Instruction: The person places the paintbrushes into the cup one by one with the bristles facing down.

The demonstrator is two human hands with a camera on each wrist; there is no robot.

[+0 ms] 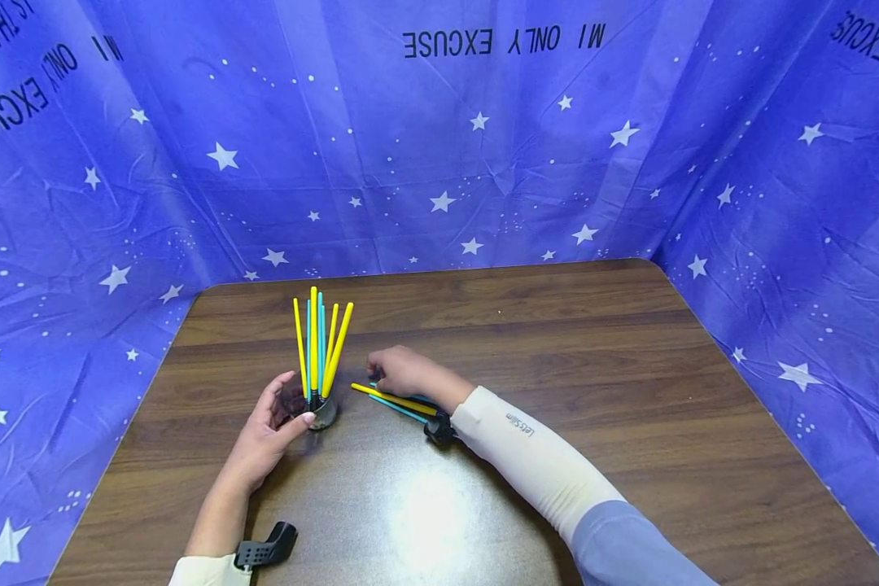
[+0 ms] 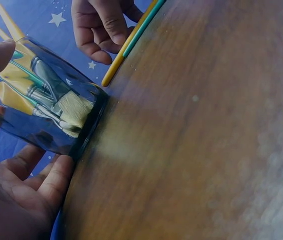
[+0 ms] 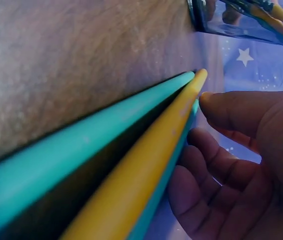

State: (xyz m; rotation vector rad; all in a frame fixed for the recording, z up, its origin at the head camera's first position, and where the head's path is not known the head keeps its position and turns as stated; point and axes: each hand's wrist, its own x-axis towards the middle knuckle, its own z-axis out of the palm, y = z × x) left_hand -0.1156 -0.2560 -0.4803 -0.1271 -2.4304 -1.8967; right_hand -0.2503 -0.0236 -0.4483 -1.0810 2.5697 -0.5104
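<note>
My left hand (image 1: 265, 430) holds a clear glass cup (image 1: 325, 416), thumb on one side and fingers curved round the other. Several paintbrushes (image 2: 56, 90) stand in the cup bristles down, their yellow and teal handles (image 1: 313, 342) sticking up. To the right of the cup, a yellow paintbrush (image 1: 390, 396) lies on the table between a nearer teal paintbrush (image 3: 96, 125) and a farther teal one (image 3: 154, 202). Over their handle ends is my right hand (image 1: 408, 371), fingers loosely bent. Its thumb tip is right at the farther teal handle's end, apart from the index finger.
The brown wooden table (image 1: 593, 350) has rounded corners. A blue curtain (image 1: 410, 163) with white stars and lettering surrounds its back and sides. Black wrist-camera mounts sit at the left wrist (image 1: 267, 547) and the right wrist (image 1: 439, 429), the latter close by the lying brushes.
</note>
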